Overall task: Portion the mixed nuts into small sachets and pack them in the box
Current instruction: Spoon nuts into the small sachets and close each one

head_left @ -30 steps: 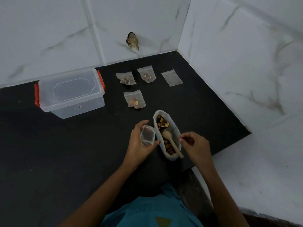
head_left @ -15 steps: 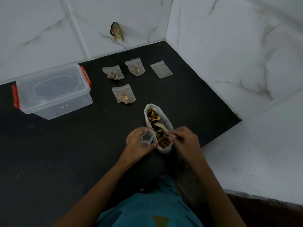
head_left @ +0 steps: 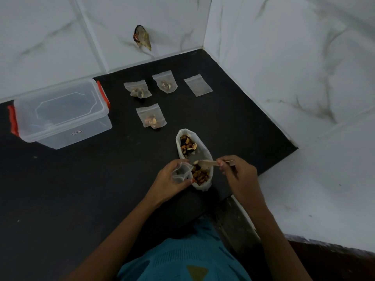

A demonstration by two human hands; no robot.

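An open white bag of mixed nuts (head_left: 187, 146) lies on the black counter in front of me. My left hand (head_left: 169, 181) holds a small clear sachet (head_left: 180, 173) with its mouth open, just left of the bag. My right hand (head_left: 237, 173) grips a wooden spoon (head_left: 207, 163) that carries a nut over the bag, its tip close to the sachet's mouth. Three filled sachets (head_left: 151, 118) (head_left: 138, 89) (head_left: 165, 81) and one empty sachet (head_left: 198, 84) lie further back. The clear plastic box (head_left: 60, 113) with red clips stands closed at the left.
White marble-patterned tiled walls meet at the back corner. A small dark object (head_left: 142, 37) sticks to the back wall. The black counter (head_left: 81, 189) ends at a white ledge (head_left: 314, 179) on the right.
My right hand has lifted the spoon out of the nut bag and swung its tip left toward the sachet. The left hand keeps the sachet beside the bag.
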